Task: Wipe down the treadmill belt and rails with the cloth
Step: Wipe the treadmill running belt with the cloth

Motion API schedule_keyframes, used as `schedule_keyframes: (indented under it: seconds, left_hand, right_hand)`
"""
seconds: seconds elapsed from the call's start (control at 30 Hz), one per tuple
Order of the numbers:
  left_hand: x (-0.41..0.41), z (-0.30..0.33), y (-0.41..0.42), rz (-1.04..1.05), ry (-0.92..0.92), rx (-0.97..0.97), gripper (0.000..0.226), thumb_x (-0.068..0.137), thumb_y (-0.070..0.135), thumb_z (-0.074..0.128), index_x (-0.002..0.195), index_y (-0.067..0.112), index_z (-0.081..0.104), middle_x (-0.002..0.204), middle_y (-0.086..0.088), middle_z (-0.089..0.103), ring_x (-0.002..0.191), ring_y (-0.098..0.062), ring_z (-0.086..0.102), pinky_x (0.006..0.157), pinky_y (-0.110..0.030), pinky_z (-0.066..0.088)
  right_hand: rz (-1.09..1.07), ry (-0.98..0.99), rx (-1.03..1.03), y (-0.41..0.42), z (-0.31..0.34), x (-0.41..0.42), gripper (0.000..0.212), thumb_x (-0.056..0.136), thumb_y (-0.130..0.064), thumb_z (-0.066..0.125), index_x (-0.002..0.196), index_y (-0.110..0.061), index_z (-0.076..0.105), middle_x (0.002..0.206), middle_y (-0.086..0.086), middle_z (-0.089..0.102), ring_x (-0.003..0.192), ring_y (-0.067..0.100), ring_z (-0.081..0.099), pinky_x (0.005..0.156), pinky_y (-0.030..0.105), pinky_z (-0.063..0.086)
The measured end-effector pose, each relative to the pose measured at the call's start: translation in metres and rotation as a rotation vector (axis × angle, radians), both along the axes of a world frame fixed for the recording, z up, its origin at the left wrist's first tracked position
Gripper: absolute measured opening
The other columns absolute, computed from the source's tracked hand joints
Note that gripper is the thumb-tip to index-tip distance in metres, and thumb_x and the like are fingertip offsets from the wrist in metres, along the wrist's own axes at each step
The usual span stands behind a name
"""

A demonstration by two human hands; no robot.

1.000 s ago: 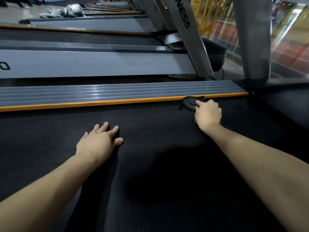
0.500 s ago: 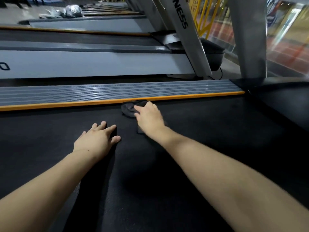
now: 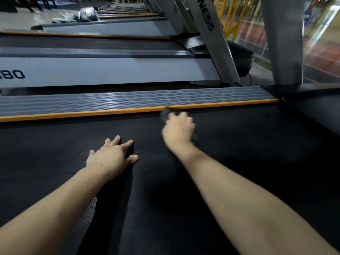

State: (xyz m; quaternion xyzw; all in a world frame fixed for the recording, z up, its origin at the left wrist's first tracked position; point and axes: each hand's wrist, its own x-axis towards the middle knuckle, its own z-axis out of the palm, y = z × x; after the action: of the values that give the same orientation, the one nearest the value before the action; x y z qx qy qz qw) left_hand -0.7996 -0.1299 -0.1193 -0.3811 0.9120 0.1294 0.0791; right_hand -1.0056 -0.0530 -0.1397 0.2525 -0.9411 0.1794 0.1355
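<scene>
On the treadmill belt, head view: both forearms stretched forward over the black belt [image 3: 239, 153], toward the far side rail.
Right hand: right hand [image 3: 179, 128] blurred with motion, curled down onto a dark cloth [image 3: 164, 115]; fingers bent together over it, exact grip too smeared to tell.
Cloth position: bunched under and just ahead of the right fingertips, touching the belt's far edge right against the orange strip [image 3: 73, 115].
Left hand: left hand [image 3: 112, 156] flat on the belt, fingers spread, thumb out to the side, holding nothing; likely bracing body weight.
Change: half a second ago, right hand and cloth close beside the left hand; a second ago, well off to the right; now back out rightward along the strip. Left hand unmoved throughout.
Meaning for task: back-and-forth strokes along the belt edge under way; judged early to middling, with only this far margin seen being worked.
Rail: ribbed grey side rail [image 3: 128, 100] beyond the orange strip, apparently not under the cloth at present.
Surroundings: neighbouring treadmill [image 3: 110, 70] parallel beyond the rail; slanted silver upright [image 3: 211, 34] lettered at the right; grey post [image 3: 283, 43] nearer still; yellow railing [image 3: 233, 13] behind; crumpled plastic bags [image 3: 86, 13] far back.
Obstacles: nothing lying on the belt in the stroke path; the grey post's base at the belt's front corner a likely limit to rightward reach.
</scene>
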Motion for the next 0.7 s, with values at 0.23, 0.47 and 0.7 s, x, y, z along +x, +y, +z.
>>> schedule_keyframes:
  seconds: [0.23, 0.47, 0.7]
  left_hand:
    - [0.004, -0.001, 0.0, 0.01, 0.014, 0.021, 0.066, 0.095, 0.072, 0.039, 0.155, 0.052, 0.019, 0.17, 0.008, 0.003, 0.156, -0.02, -0.002, 0.119, -0.064, 0.016]
    - [0.002, -0.006, -0.003, -0.013, -0.02, -0.032, 0.065, 0.095, 0.073, 0.034, 0.154, 0.052, 0.017, 0.169, 0.009, 0.005, 0.156, -0.02, 0.0, 0.117, -0.063, 0.022]
    - [0.001, -0.002, 0.0, -0.021, -0.033, -0.031, 0.065, 0.096, 0.072, 0.033, 0.155, 0.052, 0.016, 0.169, 0.007, 0.005, 0.156, -0.021, 0.001, 0.116, -0.063, 0.023]
  right_hand:
    - [0.442, 0.125, 0.205, 0.025, 0.007, -0.031, 0.029, 0.096, -0.034, 0.05, 0.123, -0.03, 0.059, 0.112, 0.008, 0.051, 0.106, 0.033, 0.051, 0.082, 0.042, 0.048]
    - [-0.249, 0.066, 0.103, 0.157, 0.003, -0.156, 0.029, 0.095, -0.031, 0.052, 0.122, -0.025, 0.062, 0.119, 0.015, 0.05, 0.11, 0.036, 0.048, 0.091, 0.044, 0.042]
    - [0.032, 0.008, 0.034, 0.026, 0.004, -0.013, 0.026, 0.092, -0.038, 0.055, 0.114, -0.026, 0.064, 0.115, 0.009, 0.052, 0.106, 0.031, 0.051, 0.084, 0.04, 0.043]
